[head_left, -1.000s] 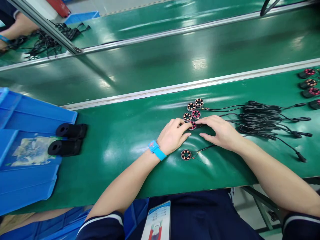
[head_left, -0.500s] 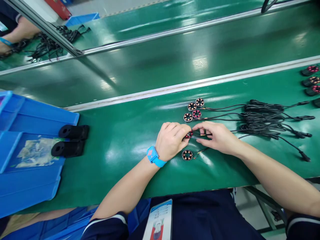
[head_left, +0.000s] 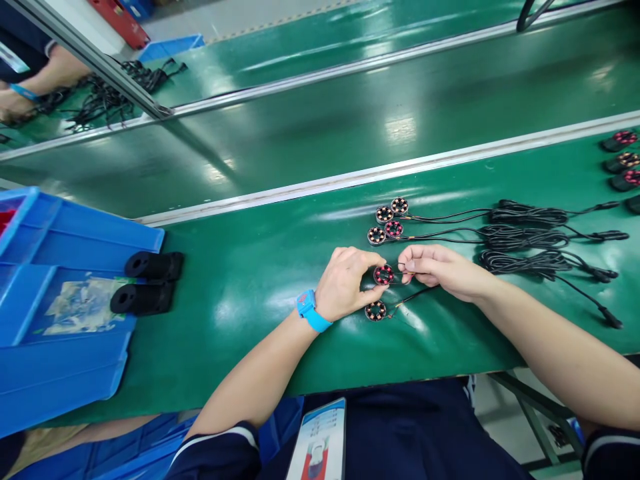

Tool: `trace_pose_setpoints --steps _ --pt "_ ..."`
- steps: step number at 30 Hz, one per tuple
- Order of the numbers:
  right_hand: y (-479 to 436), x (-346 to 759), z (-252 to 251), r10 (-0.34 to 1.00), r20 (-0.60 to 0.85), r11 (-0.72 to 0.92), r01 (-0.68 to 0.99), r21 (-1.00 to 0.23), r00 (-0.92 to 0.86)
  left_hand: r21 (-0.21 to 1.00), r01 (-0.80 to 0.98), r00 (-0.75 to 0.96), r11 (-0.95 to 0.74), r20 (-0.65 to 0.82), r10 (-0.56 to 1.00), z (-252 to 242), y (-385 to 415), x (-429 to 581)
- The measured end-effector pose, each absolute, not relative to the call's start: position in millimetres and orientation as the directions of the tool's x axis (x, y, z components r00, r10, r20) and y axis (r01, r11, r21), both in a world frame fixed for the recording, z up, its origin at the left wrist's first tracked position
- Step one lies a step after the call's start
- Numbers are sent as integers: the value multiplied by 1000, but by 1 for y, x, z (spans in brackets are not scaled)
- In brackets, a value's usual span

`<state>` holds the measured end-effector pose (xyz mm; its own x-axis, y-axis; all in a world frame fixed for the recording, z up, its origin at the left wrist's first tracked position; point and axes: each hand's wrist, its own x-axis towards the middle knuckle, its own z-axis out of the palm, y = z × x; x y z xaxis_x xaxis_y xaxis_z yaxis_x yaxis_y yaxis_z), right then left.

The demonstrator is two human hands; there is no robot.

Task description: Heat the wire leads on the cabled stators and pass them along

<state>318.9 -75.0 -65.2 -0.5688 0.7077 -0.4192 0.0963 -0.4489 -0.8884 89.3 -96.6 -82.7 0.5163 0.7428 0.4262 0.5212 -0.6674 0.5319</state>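
Observation:
Thumb and fingers of my left hand grip the rim of a ring-shaped motor stator with red windings. My right hand pinches the thin wires just to the right of that stator. Below it on the green table lies a stator with copper windings, its lead running right under my right hand. Several more stators sit above my hands in a small cluster. Their black cables lie coiled in bundles to the right, plugs pointing right.
Blue plastic bins stand on the left, with two black cylindrical housings at their edge. More wound parts in black housings are at the far right. Beyond the metal rail, a person's arm is near a heap of black cables.
My left hand has turned the red-wound stator so that its face shows. My right fingers have closed from a loose, spread pose into a pinch on the wires.

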Motion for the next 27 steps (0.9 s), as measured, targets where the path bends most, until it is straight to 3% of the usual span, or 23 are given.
trace_pose_setpoints --steps 5,8,11,13,16,19,23,27 --pt "-76 322 -72 699 -324 -316 132 -940 -637 527 570 673 -630 140 727 -76 -91 79" --pt "-78 329 -68 631 -237 -163 173 -971 -739 594 531 716 -605 68 695 -71 -91 73" --pt "-78 336 -60 582 -160 5 200 -980 -797 659 497 718 -565 54 694 -65 -93 71" --pt "-76 340 -57 658 -89 86 192 -978 -748 674 532 651 -512 61 757 -61 -91 72" --pt "-71 343 -61 832 33 162 186 -969 -554 611 625 522 -486 135 842 -61 -81 76" --pt "-67 342 -68 905 110 234 264 -936 -411 504 704 488 -500 168 856 -69 -65 81" --pt "-69 334 -69 904 192 339 366 -867 -382 456 741 471 -492 170 866 -84 -52 89" --pt "-71 322 -66 843 326 517 472 -714 -429 523 673 482 -522 225 847 -91 -53 94"
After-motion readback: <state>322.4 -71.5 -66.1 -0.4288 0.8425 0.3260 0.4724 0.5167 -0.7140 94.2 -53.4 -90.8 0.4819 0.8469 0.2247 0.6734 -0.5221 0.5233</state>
